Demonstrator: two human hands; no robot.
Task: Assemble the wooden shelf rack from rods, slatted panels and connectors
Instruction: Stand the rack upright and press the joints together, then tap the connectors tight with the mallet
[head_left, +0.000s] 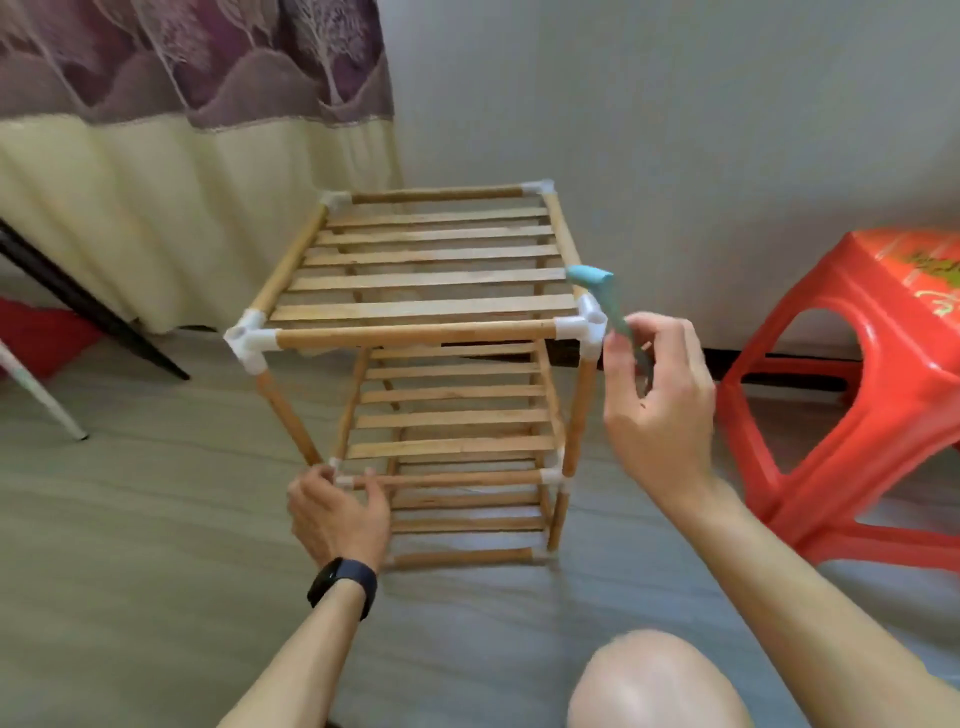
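Head view.

Surface/room: grey plank floor. White wall behind. Curtain at upper left, purple pattern over a cream hem. Red stool at right edge. A black leg and a white leg slant in at left. Bare knee at bottom.

Rack: centre of frame, upright on the floor, three slatted tiers, rods joined by white connectors.

Left hand: lower centre, black band on the wrist. Fingers curled round the front left corner of the middle tier, thumb on the front rod.

Right hand: raised right of centre, just beside the top tier. Fingers pinch the handle of a teal mallet, blurred. The mallet's head sits just above the top front right connector; contact cannot be told.
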